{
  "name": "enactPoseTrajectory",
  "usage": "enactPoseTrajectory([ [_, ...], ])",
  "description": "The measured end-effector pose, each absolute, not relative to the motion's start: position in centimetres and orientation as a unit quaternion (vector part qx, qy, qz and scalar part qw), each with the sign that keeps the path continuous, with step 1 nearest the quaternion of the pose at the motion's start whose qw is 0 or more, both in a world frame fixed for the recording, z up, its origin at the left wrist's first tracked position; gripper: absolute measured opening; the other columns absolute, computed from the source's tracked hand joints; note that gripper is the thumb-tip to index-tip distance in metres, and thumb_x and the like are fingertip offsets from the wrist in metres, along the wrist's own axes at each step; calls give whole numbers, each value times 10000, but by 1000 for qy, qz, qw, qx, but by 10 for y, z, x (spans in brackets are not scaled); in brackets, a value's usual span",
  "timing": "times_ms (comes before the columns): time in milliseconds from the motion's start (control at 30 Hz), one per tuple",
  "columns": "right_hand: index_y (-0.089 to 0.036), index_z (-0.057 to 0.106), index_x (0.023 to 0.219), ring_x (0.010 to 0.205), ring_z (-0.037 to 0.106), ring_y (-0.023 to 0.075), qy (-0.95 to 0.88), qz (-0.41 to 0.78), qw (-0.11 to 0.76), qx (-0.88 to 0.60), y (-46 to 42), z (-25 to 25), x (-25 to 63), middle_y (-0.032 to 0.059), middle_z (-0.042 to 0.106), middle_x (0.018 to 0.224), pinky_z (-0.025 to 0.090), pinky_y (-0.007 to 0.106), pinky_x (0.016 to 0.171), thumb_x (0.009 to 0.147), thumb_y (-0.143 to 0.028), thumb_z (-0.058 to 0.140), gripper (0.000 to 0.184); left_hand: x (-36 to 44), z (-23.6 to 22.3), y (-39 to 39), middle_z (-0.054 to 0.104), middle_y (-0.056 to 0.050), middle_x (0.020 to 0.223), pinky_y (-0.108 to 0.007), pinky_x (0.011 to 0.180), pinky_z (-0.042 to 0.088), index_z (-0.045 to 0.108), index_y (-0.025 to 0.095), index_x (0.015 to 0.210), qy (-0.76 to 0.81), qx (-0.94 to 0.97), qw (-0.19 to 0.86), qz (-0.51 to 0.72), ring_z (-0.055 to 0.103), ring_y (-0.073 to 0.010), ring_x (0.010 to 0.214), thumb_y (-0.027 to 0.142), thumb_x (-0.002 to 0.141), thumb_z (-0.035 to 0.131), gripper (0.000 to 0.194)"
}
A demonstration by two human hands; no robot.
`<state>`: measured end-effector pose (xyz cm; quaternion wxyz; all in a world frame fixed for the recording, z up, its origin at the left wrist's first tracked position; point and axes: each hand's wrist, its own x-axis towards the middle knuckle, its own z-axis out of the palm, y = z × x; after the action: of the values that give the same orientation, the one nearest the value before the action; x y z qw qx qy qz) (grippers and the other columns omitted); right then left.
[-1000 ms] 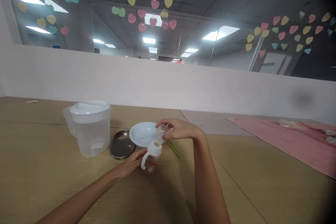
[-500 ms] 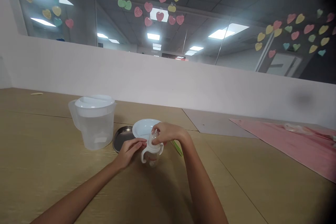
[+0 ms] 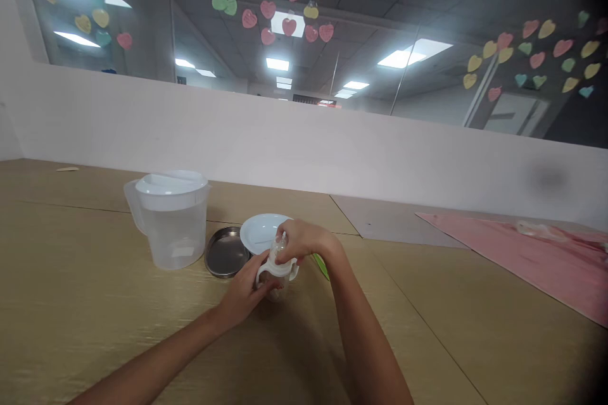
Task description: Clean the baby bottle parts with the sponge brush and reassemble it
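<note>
A small clear baby bottle (image 3: 278, 271) with a white collar and two curved white handles stands in front of me, near the middle of the head view. My right hand (image 3: 304, 242) reaches over from above, its fingers closed round the clear top. Low on the near left side, my left hand (image 3: 246, 290) grips the bottle's body by a handle, thumb in front. Just behind the bottle sits a white plate (image 3: 256, 226), partly covered by my right hand. A round metal dish (image 3: 227, 255) lies beside the plate, left of the bottle.
A translucent pitcher (image 3: 175, 231) with a white lid stands to the left. Past my right wrist a green object (image 3: 322, 266) shows in part. A pink cloth (image 3: 517, 259) covers the table's right side, and a white wall (image 3: 285, 145) rises behind.
My left hand has moved right and closed on the bottle's body and handle; before, its fingers were stretched out beside the collar. My right hand keeps its hold on the top.
</note>
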<state>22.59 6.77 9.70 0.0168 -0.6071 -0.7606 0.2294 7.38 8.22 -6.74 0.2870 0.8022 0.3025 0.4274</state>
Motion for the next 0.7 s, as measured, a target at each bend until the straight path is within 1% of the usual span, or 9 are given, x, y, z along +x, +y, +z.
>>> enactPoseTrajectory([
  [167,-140,583,1005,673,667,197,-785,136,-11,-604,62,95,219,92,666,982,465,224,465,585,-239,692,445,74,-69,83,469,-121,1347,-408,1026,343,382,189,1336,292,805,283,432,438,-272,1223,485,838,515,595],
  [267,-139,597,1004,726,668,215,-797,116,-3,-592,61,93,219,92,669,961,471,230,495,590,-249,696,440,74,-67,82,469,-122,1345,-405,1034,334,381,188,1331,279,814,276,429,434,-264,1223,475,852,497,570],
  [367,-154,600,1010,717,664,213,-802,126,11,-584,63,91,222,87,665,970,474,233,485,582,-254,707,453,72,-66,83,468,-115,1345,-393,1033,336,367,194,1340,273,824,264,421,437,-252,1217,457,873,471,547],
  [533,-180,564,1067,662,648,184,-793,181,23,-581,67,89,226,86,640,1050,469,219,410,576,-278,692,517,68,-67,85,469,-117,1347,-386,1026,347,366,191,1346,280,841,238,398,440,-251,1217,448,886,450,534],
  [600,-185,566,1050,657,644,176,-790,196,28,-581,67,88,227,82,643,1034,473,212,409,583,-289,687,493,67,-68,87,467,-119,1353,-392,1034,343,366,189,1352,279,845,232,392,438,-253,1224,446,887,447,537],
  [700,-175,577,988,620,636,159,-790,225,30,-569,70,87,231,66,662,944,485,210,433,605,-331,688,428,66,-69,89,472,-117,1354,-399,1037,349,366,187,1360,281,850,220,388,443,-256,1229,446,884,455,549],
])
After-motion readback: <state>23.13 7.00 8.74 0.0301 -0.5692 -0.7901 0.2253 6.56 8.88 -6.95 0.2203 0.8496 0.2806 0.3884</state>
